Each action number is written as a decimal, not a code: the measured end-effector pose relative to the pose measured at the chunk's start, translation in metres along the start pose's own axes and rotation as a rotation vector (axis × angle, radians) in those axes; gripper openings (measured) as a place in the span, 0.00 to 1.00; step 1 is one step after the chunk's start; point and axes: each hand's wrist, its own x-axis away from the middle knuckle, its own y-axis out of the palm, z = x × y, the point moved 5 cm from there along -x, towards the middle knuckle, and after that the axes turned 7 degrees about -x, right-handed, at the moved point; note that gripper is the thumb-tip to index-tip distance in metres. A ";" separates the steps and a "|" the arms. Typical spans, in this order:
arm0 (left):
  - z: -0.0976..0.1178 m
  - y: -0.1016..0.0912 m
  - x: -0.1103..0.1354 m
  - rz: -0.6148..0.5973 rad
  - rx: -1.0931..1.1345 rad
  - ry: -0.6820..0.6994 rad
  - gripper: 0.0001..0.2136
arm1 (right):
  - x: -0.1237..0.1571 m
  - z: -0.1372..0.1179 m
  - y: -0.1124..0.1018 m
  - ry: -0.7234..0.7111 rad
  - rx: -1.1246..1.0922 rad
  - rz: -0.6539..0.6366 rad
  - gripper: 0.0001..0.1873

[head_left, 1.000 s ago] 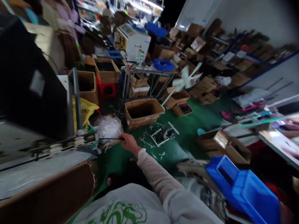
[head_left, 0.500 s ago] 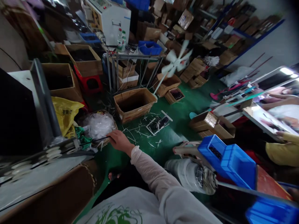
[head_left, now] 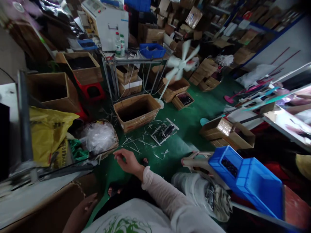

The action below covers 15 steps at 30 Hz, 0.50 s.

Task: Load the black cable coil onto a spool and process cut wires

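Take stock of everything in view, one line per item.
green floor: one, green, under everything
cardboard boxes: many, brown, scattered all around
white machine: one, white, top centre
plastic bottles: two, whitish, in front of the machine
blue plastic crates: at least three, blue, top centre and lower right
white bladed fan: one, white, above centre
red stool: one, red, left of centre
yellow plastic bag: one, yellow, far left
clear plastic film: one heap, clear, beside the bag
white plastic strips: many, white, strewn on the floor
right hand: one, open, above the floor near the strips
left hand: one, open, bottom left
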 end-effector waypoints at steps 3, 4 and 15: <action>0.064 0.001 -0.031 -0.056 0.303 0.091 0.17 | 0.036 0.065 -0.045 0.264 0.147 -0.141 0.14; 0.094 -0.004 -0.045 -0.045 0.341 0.135 0.18 | 0.050 0.087 -0.062 0.363 0.191 -0.168 0.14; 0.323 0.035 -0.243 0.105 -0.561 0.444 0.29 | 0.209 0.219 -0.253 0.891 0.307 0.148 0.13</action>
